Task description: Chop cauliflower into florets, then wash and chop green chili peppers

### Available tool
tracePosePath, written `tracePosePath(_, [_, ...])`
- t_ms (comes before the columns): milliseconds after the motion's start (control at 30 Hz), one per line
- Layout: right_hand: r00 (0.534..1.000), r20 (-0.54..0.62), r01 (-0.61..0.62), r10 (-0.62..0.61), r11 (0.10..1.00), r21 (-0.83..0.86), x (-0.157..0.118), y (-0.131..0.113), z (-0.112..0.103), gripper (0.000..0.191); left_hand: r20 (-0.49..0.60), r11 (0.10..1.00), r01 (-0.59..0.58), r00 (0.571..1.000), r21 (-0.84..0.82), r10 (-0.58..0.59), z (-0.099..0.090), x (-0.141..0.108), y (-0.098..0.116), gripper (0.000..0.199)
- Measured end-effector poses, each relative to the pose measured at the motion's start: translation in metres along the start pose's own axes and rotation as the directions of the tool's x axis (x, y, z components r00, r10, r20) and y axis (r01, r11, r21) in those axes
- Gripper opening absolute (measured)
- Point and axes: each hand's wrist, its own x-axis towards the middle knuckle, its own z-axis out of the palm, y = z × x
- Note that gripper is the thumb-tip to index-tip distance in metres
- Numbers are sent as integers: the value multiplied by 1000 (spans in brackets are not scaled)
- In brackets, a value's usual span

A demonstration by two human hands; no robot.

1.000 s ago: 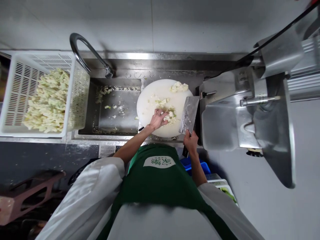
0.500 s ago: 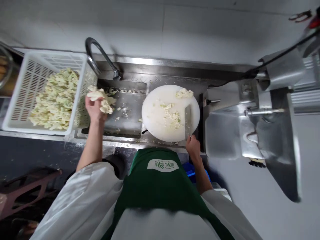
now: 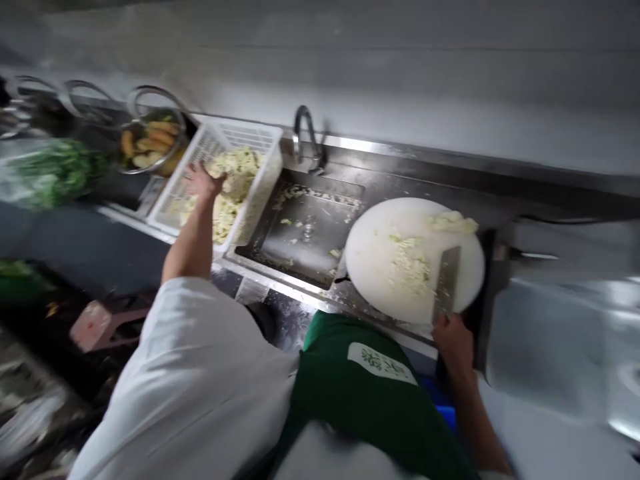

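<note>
My left hand is over the white plastic basket, fingers spread, with nothing held. Pale chopped vegetable pieces fill much of the basket, some right beside the hand. My right hand grips the handle of a cleaver, whose blade lies on the round white cutting board. Small pale scraps are scattered left of the blade. A larger pale chunk rests at the board's back right.
Between basket and board is a metal sink with scraps in it, a curved faucet behind. Far left are a bowl of orange and yellow vegetables and bagged greens. Metal equipment stands at the right.
My left hand has moved from beside the basket to over it and opened, letting go of the pale pieces. The view has turned left. My right hand still holds the cleaver on the board.
</note>
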Motion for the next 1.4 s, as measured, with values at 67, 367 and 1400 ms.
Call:
tracePosePath(67, [1000,18,22,-23,999,36,0,-10,1,37,31,997,-69,997,-18,70,28,-15,22,36])
tracePosePath(367, [999,32,19,-24,989,148,9,0,1,34,602,684,-493,343,-537,721,240,-311,224,19])
tracePosePath(1400, [979,26,201,-200,978,-52,15,-10,3,40,-18,878,61,997,-475,-79,17,-68,-9,32])
